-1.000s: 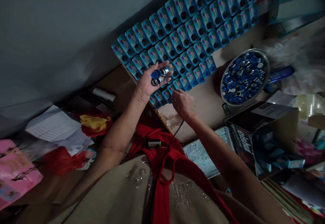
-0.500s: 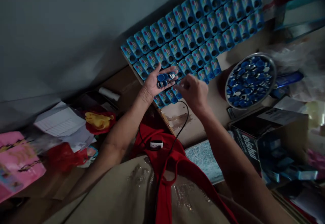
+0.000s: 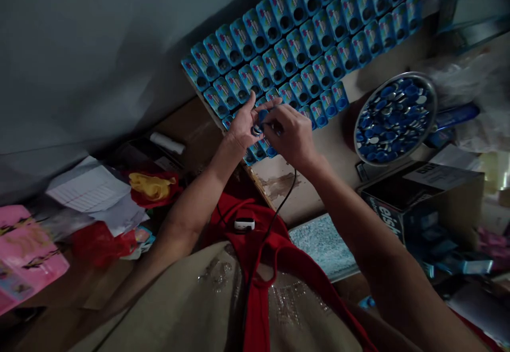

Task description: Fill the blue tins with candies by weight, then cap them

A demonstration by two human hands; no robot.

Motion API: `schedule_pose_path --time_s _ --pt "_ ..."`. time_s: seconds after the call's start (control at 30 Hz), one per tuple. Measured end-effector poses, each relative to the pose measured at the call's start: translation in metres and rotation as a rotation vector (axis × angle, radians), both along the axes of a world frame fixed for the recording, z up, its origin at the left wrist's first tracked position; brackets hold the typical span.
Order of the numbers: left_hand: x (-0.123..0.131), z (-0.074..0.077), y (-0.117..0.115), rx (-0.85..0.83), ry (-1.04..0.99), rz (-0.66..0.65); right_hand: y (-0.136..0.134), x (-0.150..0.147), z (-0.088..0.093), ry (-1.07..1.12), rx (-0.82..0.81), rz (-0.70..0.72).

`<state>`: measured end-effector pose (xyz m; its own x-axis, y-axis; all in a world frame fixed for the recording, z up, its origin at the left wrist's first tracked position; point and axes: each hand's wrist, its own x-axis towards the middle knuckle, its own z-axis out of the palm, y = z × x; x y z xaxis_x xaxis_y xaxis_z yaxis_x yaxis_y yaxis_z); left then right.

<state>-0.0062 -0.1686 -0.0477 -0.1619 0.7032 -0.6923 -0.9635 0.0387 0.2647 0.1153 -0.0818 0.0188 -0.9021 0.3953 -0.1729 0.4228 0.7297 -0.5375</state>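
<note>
My left hand [image 3: 241,130] is cupped palm up, holding several small round blue caps [image 3: 257,130]. Over that palm, my right hand [image 3: 294,135] has its fingers curled together at the caps; what lies between its fingertips is hidden. Beneath and beyond both hands are rows of small blue cases [image 3: 283,54] with printed labels, many showing a dark round hole at the near end. A few cases closest to my right hand have blue in that round spot instead.
On the table [image 3: 274,177], right of the cases, a round metal-rimmed container [image 3: 435,108] holds many blue and silver caps. A cardboard box [image 3: 442,192] with blue packets stands nearer. Papers [image 3: 90,187] and bags lie left. A black cable [image 3: 287,195] hangs in front.
My right hand has moved left, from beside my left hand to over its palm, and its fingers now cover some of the caps. The view has shifted slightly.
</note>
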Motion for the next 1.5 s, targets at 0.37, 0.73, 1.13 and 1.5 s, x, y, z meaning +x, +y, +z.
schedule_pose_path --time_s 0.37,0.73,1.13,1.5 --pt "-0.035 0.018 -0.015 -0.05 -0.149 0.048 -0.035 0.019 -0.032 -0.57 -0.006 0.156" --pt "-0.037 0.016 -0.021 -0.005 -0.132 0.068 -0.031 -0.003 -0.016 -0.681 0.092 0.081" --pt "-0.009 0.006 -0.016 -0.041 -0.118 -0.002 -0.01 -0.046 0.001 -0.218 0.185 0.029" --pt "-0.04 0.009 -0.022 -0.009 -0.068 0.113 -0.046 0.007 -0.004 -0.526 -0.095 0.257"
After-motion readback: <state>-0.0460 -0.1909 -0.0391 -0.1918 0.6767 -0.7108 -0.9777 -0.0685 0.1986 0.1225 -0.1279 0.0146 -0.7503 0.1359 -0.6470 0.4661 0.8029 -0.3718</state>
